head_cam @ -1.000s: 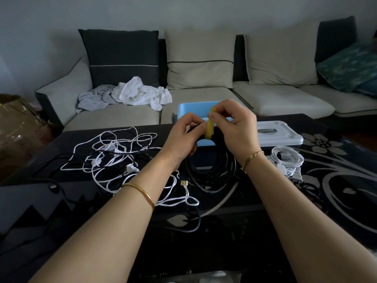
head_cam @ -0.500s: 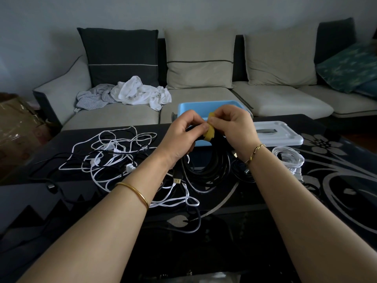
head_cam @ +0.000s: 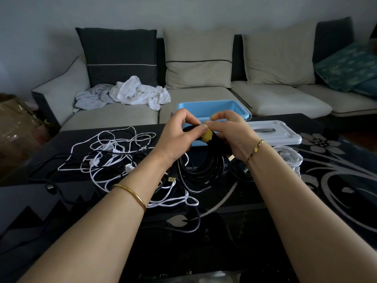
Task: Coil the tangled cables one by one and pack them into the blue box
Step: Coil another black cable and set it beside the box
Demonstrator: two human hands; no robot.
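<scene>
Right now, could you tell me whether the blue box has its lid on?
Off. The blue box shows its open top, and the white lid lies flat on the table beside it.

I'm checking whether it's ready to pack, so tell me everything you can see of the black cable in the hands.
The black cable is thin and rubbery-looking, wound into a loose coil of many loops. Its top is held up in front of the blue box; the loops hang to the dark table. A yellow strap wraps the top. The left hand grips the bundle beside the strap, the right hand pinches the strap.
</scene>
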